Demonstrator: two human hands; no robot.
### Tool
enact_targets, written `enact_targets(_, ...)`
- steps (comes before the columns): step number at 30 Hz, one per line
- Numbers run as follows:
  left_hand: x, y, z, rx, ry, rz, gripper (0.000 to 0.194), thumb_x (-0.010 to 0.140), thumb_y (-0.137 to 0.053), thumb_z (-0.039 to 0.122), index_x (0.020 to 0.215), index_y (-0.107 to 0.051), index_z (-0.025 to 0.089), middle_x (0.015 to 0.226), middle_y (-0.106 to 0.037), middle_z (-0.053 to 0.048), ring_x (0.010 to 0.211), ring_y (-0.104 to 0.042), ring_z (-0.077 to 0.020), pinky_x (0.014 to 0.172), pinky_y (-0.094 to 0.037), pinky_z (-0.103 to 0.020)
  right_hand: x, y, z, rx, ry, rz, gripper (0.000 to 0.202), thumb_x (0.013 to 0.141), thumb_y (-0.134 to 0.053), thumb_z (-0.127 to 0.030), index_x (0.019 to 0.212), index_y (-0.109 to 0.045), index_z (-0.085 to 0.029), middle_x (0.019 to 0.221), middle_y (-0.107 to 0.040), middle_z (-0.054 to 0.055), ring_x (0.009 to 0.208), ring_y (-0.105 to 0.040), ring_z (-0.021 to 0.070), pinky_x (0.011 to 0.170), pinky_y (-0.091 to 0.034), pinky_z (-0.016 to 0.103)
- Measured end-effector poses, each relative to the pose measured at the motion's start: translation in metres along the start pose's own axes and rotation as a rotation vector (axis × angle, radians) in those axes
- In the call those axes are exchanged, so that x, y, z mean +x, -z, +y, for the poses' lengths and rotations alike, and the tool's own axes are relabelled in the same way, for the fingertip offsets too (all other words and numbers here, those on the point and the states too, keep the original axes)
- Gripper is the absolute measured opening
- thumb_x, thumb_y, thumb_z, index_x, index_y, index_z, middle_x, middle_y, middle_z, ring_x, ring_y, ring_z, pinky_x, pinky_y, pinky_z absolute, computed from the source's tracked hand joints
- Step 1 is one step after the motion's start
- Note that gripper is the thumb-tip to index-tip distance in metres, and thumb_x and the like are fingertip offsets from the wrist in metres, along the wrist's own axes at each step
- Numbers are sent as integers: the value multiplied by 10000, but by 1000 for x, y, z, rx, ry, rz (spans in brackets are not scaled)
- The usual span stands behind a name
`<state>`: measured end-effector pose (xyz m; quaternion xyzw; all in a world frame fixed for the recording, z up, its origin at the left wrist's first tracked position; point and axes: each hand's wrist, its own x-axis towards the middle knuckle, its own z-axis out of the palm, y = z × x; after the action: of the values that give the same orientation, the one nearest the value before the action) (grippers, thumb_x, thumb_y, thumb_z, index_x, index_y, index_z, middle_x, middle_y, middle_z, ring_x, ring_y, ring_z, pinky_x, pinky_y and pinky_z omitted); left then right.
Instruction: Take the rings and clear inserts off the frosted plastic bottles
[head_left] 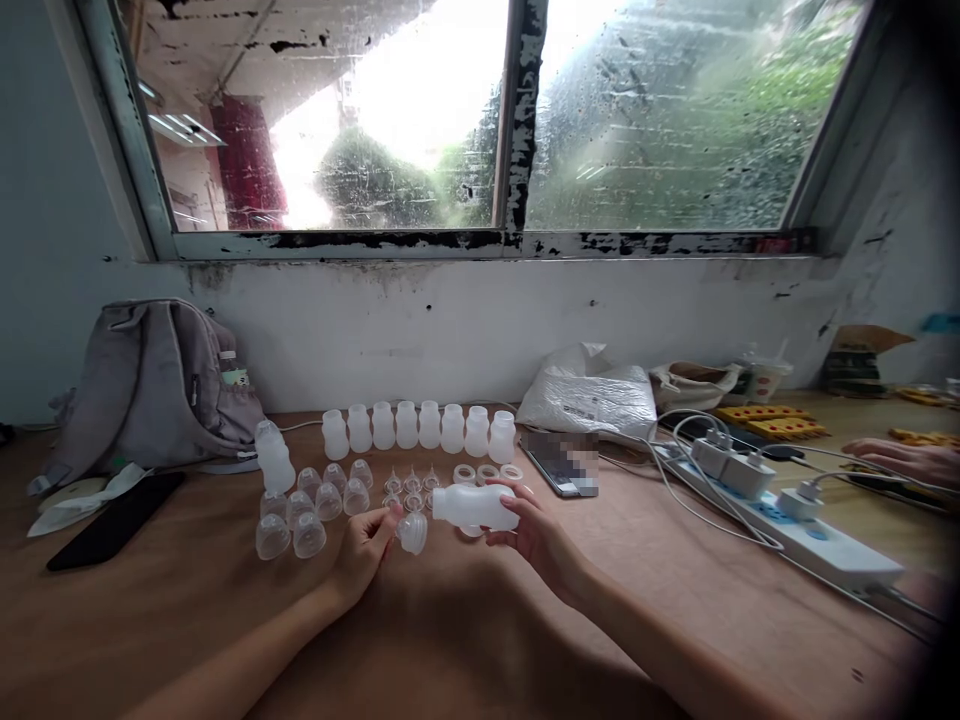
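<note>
My right hand [534, 530] grips a frosted baby bottle body [469, 506], tipped on its side with its mouth to the left. Just left of that mouth, my left hand [367, 545] pinches a translucent bottle top [412, 533], apart from the bottle; whether it is a nipple in its ring is hard to make out. Behind my hands stand several clear nipples [412, 482] and several white rings [487, 473]. Clear dome caps [308, 535] are grouped left of my left hand. A row of open bottle bodies [406, 426] stands behind everything, and a capped bottle [274, 457] leans at the left.
At the right lie a phone [556, 462], a silver padded bag [589, 395] and a white power strip [817, 545] with cables. A grey backpack [150, 390] and a black flat object [116, 520] are at the left. Another person's hand [904, 460] shows at the far right.
</note>
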<state>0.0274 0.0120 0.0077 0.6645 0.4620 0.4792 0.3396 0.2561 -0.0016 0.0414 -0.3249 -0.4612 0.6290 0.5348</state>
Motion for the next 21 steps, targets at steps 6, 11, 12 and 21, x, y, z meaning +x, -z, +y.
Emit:
enact_targets(6, -3, -2, 8, 351, -108, -138, 291, 725, -486, 422, 576, -429, 179, 526, -447, 34, 484, -398, -97, 478, -295, -207, -2, -1, 0, 4, -20, 14, 349, 718, -588, -292, 1058, -525, -236, 1088, -512, 33, 928, -540, 194, 777, -483, 344)
enact_targets(11, 0, -4, 3, 390, -91, -164, 316, 744, -453, 473, 625, -465, 180, 551, -490, 23, 490, -432, -104, 489, -328, -211, -5, -2, 5, -73, -39, -63, 333, 740, -576, -328, 1047, -510, -215, 986, -556, 46, 738, -598, 160, 675, -495, 313)
enact_targets(12, 0, -4, 3, 387, -92, -167, 312, 744, -457, 469, 630, -474, 179, 561, -500, 20, 494, -435, -104, 490, -332, -210, -5, -2, 5, -71, -37, -67, 329, 742, -575, -330, 1040, -508, -208, 973, -557, 47, 715, -600, 153, 678, -493, 313)
enact_targets(21, -7, -7, 14, 189, -106, -7, 232, 746, -506, 370, 890, -450, 198, 704, -490, 35, 478, -418, -68, 479, -370, -192, -11, -5, 8, -71, 8, -24, 414, 647, -640, -171, 972, -396, -254, 852, -554, -25, 837, -580, 166, 847, -411, 372)
